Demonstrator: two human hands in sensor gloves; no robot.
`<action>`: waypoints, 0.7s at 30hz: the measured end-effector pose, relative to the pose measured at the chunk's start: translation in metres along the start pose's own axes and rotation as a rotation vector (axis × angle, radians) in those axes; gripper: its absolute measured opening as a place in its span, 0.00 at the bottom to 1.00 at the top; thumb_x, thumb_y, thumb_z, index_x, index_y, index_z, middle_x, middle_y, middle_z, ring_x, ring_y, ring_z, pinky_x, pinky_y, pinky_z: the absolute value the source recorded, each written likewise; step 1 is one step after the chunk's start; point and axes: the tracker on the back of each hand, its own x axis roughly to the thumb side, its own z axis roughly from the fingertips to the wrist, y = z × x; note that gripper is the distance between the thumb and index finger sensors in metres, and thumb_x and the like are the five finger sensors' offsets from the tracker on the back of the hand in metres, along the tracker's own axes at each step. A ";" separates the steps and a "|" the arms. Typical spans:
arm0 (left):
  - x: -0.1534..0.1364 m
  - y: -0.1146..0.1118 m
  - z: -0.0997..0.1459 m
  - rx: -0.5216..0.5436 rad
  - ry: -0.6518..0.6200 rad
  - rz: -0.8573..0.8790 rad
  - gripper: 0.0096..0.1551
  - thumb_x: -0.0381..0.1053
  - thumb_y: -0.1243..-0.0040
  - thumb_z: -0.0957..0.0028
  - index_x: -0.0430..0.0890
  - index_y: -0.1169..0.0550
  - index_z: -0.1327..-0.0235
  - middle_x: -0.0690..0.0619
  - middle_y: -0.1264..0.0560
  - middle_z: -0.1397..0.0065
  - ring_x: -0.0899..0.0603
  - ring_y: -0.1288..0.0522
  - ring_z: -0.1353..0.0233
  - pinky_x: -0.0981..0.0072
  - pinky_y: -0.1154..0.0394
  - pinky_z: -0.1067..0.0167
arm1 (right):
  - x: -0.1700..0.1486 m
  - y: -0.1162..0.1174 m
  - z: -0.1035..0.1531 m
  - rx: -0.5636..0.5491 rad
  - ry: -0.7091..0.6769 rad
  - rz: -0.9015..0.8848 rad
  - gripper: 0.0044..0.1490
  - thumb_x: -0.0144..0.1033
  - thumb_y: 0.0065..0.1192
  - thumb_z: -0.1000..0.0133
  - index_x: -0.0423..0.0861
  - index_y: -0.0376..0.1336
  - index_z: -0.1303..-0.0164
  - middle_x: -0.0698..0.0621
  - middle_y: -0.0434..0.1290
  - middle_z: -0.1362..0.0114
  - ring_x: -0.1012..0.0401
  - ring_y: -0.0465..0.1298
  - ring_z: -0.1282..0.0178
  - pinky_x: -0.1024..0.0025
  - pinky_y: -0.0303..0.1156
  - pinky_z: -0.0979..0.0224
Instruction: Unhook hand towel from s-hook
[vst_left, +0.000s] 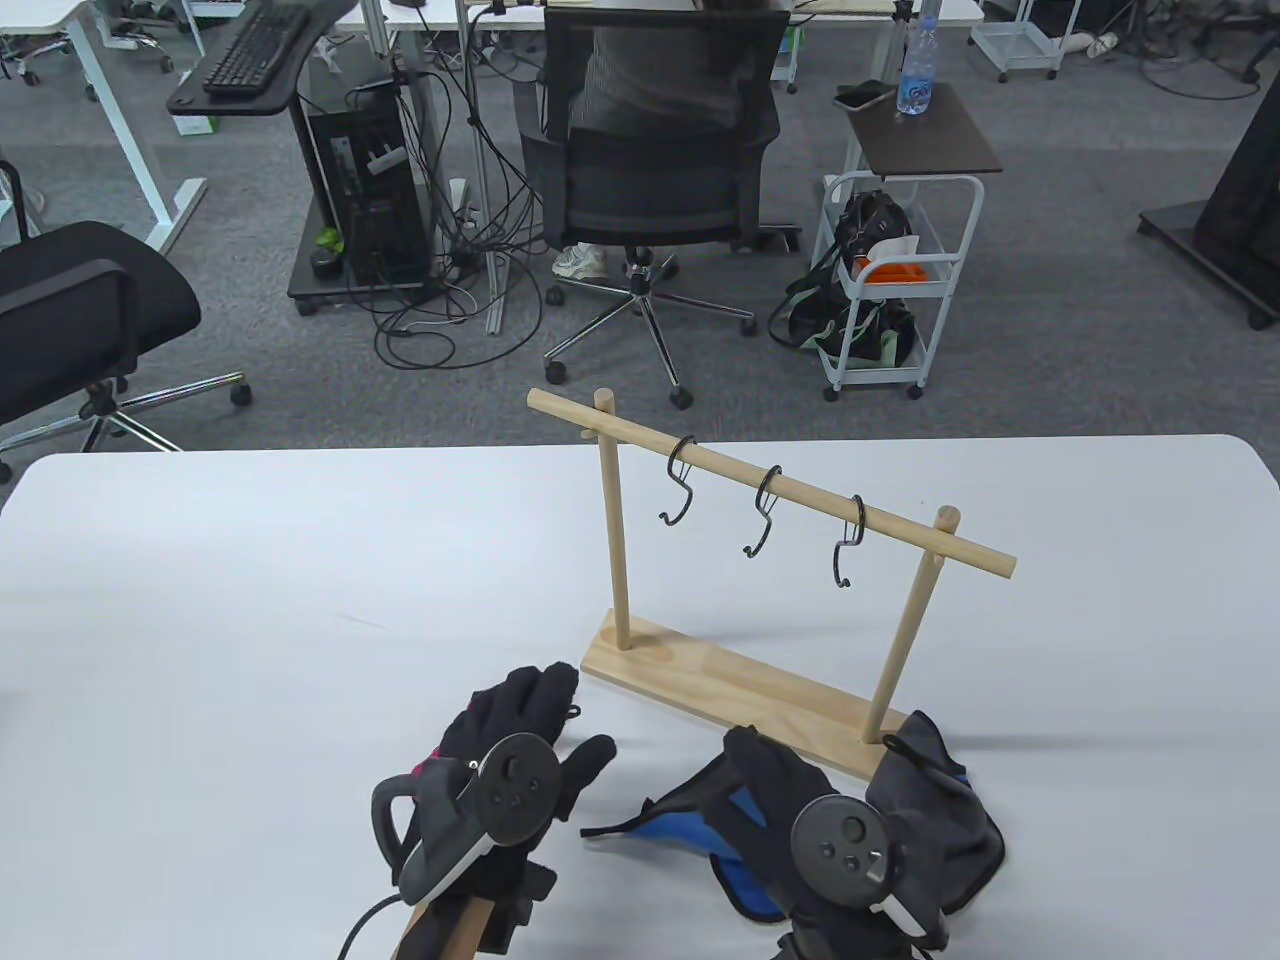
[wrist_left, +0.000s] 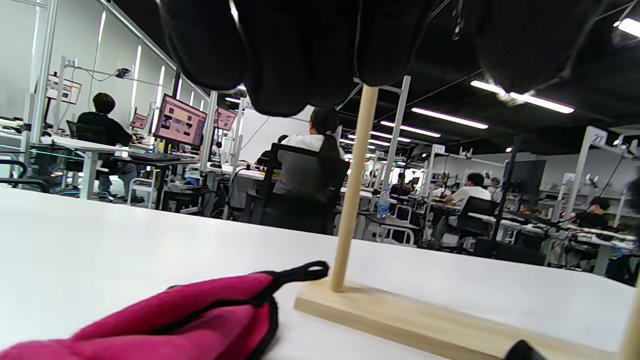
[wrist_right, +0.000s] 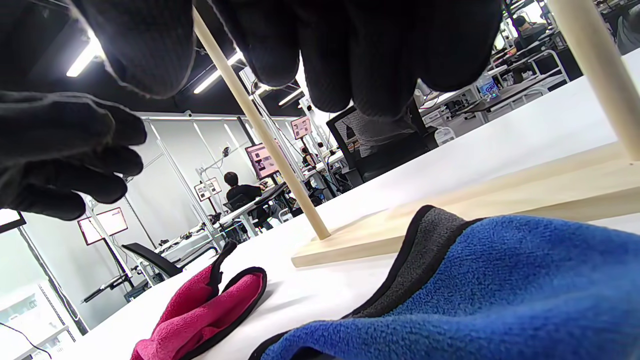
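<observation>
Three black s-hooks hang bare on the wooden rail of the rack (vst_left: 760, 690), the left hook (vst_left: 678, 480), the middle one (vst_left: 763, 510) and the right one (vst_left: 850, 540), each well apart from its neighbour; down on the white table (vst_left: 250, 600) the towels lie flat; the pink hand towel (wrist_left: 165, 320) sits under the left hand (vst_left: 500, 770), its black loop just beside the rack's near post in the left wrist view, and only a sliver of pink shows past the glove from above; the blue hand towel (wrist_right: 475, 280), edged in black with a grey band, spreads in front of the rack's base under the right hand (vst_left: 800, 810); a dark grey towel (vst_left: 940, 810) lies bunched just right of that hand, touching the base's right end; the left hand rests palm down with fingers (wrist_left: 285, 55) stretched forward and not curled round anything, hovering over or on the pink cloth, I cannot tell which; the right hand's fingers (wrist_right: 365, 55) hang loosely spread above the blue towel, gripping nothing that the wrist view shows; beyond the table an office chair (vst_left: 650, 150) and a white trolley (vst_left: 890, 280) stand on grey carpet.
</observation>
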 end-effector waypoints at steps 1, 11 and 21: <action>0.003 0.000 0.002 0.008 -0.005 0.011 0.44 0.74 0.42 0.45 0.55 0.32 0.17 0.45 0.30 0.16 0.34 0.26 0.22 0.39 0.30 0.26 | 0.000 0.000 0.000 0.000 0.000 0.002 0.43 0.56 0.58 0.33 0.43 0.55 0.14 0.32 0.64 0.17 0.37 0.69 0.23 0.40 0.64 0.24; 0.008 -0.015 0.021 0.052 -0.029 0.126 0.45 0.74 0.42 0.45 0.55 0.32 0.17 0.45 0.30 0.16 0.34 0.27 0.22 0.38 0.31 0.26 | 0.002 0.001 0.001 -0.003 -0.004 0.018 0.43 0.56 0.58 0.33 0.43 0.55 0.13 0.32 0.63 0.16 0.37 0.68 0.22 0.40 0.64 0.23; 0.010 -0.035 0.025 0.009 -0.058 0.137 0.45 0.74 0.42 0.45 0.55 0.32 0.17 0.45 0.30 0.16 0.34 0.27 0.21 0.37 0.31 0.25 | 0.002 0.002 0.001 -0.008 -0.009 0.027 0.43 0.56 0.58 0.33 0.44 0.54 0.13 0.32 0.63 0.16 0.37 0.68 0.22 0.39 0.64 0.23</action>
